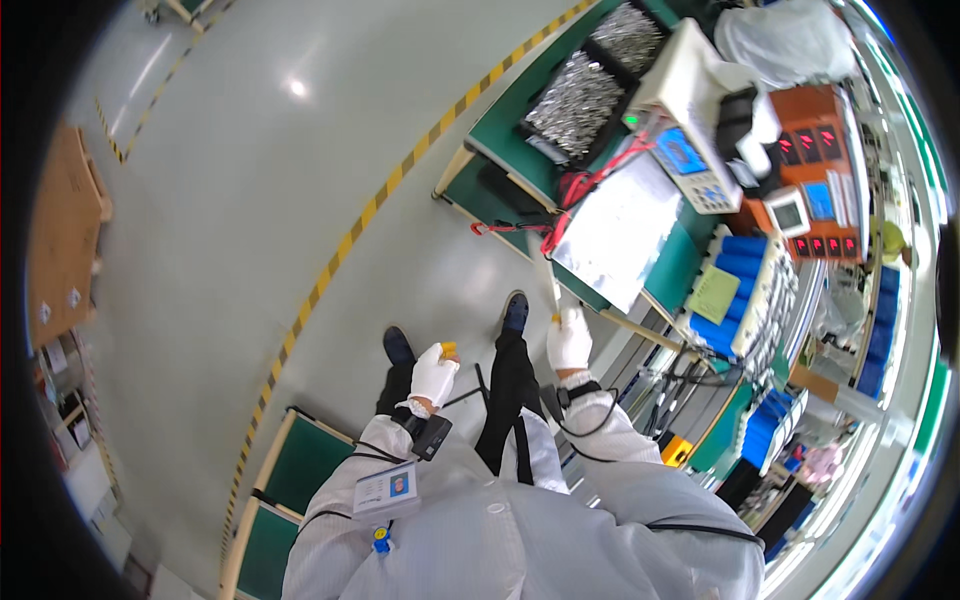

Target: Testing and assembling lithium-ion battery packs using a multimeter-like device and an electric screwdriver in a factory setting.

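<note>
Grey floor (250,180) with a striped tape line (345,245) borders a green-topped bench (497,125) bearing a white sheet (615,235), red leads (575,190) and a boxy instrument (715,185). A small yellow piece (449,350) lies in the gloved left hand (433,375), above the floor and well apart from the bench. Sound handling, as judged here, calls for a light, secure grip on it, with the right hand (569,342) kept clear of the dangling leads. Pose: the left fingers curl closed about the yellow piece, forearm angled inward; the right hand points away from the body, near the bench edge, fingers together beside a slender pale strip (552,288); whether they pinch it cannot be told.
</note>
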`<action>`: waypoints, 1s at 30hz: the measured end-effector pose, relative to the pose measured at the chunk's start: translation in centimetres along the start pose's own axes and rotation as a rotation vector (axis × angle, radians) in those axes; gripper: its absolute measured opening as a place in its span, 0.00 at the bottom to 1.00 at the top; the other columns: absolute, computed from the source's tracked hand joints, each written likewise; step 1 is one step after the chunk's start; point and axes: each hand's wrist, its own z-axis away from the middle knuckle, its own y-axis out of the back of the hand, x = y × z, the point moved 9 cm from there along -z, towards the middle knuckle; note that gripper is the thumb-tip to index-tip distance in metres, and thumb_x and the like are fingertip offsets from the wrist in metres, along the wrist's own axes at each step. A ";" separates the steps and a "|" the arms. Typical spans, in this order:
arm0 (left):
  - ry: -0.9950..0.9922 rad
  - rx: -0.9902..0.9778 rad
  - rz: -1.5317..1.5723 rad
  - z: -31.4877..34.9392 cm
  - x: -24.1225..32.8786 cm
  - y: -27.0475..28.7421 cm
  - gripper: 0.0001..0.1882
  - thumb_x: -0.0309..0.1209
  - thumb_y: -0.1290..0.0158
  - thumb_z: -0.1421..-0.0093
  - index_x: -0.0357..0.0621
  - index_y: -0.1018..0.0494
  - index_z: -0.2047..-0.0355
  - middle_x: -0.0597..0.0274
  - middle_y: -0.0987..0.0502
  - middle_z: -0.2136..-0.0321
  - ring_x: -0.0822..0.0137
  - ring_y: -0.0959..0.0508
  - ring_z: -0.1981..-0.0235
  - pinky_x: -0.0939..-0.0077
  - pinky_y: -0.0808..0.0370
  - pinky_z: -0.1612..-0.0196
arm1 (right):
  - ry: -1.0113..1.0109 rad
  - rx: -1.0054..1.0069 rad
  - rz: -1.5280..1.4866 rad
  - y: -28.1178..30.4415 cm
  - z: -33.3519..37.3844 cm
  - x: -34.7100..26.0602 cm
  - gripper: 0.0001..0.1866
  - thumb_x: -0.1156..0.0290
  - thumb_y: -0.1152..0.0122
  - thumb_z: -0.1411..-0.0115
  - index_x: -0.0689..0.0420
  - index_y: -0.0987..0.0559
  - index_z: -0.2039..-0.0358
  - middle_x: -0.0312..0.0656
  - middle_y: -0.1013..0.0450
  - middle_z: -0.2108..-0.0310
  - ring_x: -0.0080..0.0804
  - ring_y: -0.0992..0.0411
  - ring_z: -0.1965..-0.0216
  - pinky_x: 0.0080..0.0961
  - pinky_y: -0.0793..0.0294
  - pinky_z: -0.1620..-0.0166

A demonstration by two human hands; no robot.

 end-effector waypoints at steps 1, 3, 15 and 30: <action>-0.005 -0.052 -0.115 0.4 2.6 0.7 0.21 0.32 0.43 0.48 0.33 0.27 0.55 0.48 0.21 0.66 0.55 0.21 0.63 0.68 0.26 0.56 | -0.038 -0.087 0.009 0.7 1.9 -0.2 0.07 0.70 0.42 0.44 0.55 0.25 0.64 0.48 0.28 0.67 0.54 0.26 0.66 0.48 0.25 0.66; -0.033 -0.104 -0.259 3.0 6.9 1.8 0.27 0.35 0.41 0.49 0.32 0.30 0.51 0.46 0.22 0.62 0.52 0.21 0.60 0.65 0.26 0.54 | 0.005 -0.245 -0.075 4.3 4.4 -3.1 0.07 0.71 0.44 0.44 0.57 0.26 0.65 0.51 0.26 0.67 0.55 0.25 0.68 0.47 0.25 0.64; -0.523 -1.014 -0.287 21.2 31.3 -16.5 0.18 0.31 0.43 0.39 0.38 0.25 0.50 0.53 0.19 0.60 0.58 0.20 0.59 0.68 0.25 0.55 | -0.273 0.360 -1.511 33.5 13.0 8.4 0.27 0.62 0.45 0.34 0.63 0.36 0.39 0.41 0.30 0.48 0.27 0.31 0.47 0.24 0.31 0.45; -0.817 -0.414 -0.877 18.4 38.7 -36.7 0.21 0.50 0.41 0.44 0.42 0.21 0.73 0.50 0.21 0.77 0.48 0.20 0.73 0.60 0.26 0.70 | 0.020 0.710 -1.757 47.8 10.3 27.4 0.23 0.49 0.48 0.36 0.60 0.30 0.61 0.39 0.36 0.78 0.30 0.38 0.77 0.28 0.35 0.72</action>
